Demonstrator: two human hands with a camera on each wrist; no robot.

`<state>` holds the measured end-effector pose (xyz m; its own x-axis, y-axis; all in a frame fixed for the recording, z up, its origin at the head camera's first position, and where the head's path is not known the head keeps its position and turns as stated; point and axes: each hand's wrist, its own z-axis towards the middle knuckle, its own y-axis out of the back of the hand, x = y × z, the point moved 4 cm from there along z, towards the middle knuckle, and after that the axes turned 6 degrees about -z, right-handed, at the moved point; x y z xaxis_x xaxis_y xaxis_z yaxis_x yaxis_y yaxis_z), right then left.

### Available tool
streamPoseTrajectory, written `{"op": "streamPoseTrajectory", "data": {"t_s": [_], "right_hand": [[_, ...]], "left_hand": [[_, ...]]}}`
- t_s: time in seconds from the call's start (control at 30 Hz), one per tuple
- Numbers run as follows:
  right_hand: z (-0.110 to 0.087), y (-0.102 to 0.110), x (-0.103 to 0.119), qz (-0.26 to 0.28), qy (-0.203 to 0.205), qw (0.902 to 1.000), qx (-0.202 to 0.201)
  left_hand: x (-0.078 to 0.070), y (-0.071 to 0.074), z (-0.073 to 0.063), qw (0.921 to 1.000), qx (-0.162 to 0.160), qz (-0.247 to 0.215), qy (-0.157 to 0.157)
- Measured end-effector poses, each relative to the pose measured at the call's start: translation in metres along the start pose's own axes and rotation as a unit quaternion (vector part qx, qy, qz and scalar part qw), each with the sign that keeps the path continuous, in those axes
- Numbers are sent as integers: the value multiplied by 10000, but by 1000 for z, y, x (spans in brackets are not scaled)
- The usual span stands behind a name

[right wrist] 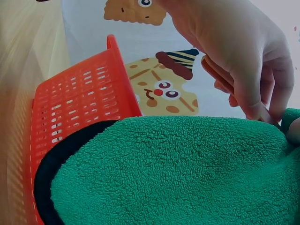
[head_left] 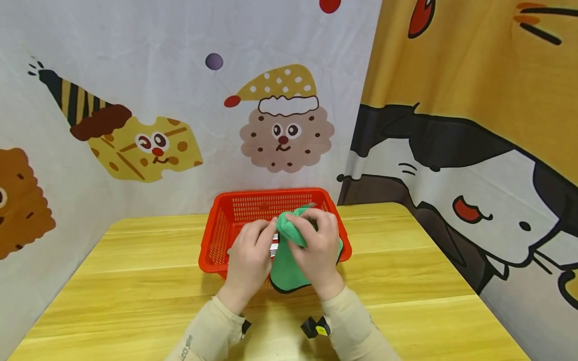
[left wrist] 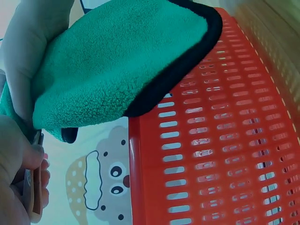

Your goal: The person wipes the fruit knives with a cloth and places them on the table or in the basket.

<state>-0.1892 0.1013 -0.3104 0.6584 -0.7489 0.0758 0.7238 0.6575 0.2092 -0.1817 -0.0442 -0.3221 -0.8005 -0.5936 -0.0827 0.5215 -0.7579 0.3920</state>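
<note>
My left hand (head_left: 250,255) grips a slim utensil by its brown handle (right wrist: 218,74). The handle (left wrist: 33,190) lies between thumb and curled fingers in the left wrist view; the utensil's kind cannot be told. A green terry cloth (head_left: 289,263) with a black border is bunched around its far end, which is hidden. My right hand (head_left: 318,243) pinches the bunched cloth, and the loose part hangs down over the front of a red plastic basket (head_left: 275,191). Both hands are above the basket's near side, close together. The cloth (right wrist: 178,164) fills the lower right wrist view.
The slotted red basket stands on a wood-grain table (head_left: 153,281), near the back edge. Some shiny pieces (head_left: 273,248) show inside it, partly covered by the hands. A white curtain (head_left: 171,85) with cartoon prints hangs behind, and a yellow printed one (head_left: 451,65) at the right.
</note>
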Motion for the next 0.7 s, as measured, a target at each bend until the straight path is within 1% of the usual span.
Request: {"op": "streamPoseTrajectory", "data": {"t_s": [0.27, 0.53, 0.7], "right_hand": [[3, 1, -6, -3, -65, 10000, 25], [7, 5, -18, -145, -302, 9994, -117], [10, 8, -24, -175, -445, 9986, -237]], "left_hand": [[-1, 1, 1, 10000, 28, 67, -31], [0, 2, -1, 9997, -235, 77, -25], [1, 4, -2, 9998, -187, 48, 47]]}}
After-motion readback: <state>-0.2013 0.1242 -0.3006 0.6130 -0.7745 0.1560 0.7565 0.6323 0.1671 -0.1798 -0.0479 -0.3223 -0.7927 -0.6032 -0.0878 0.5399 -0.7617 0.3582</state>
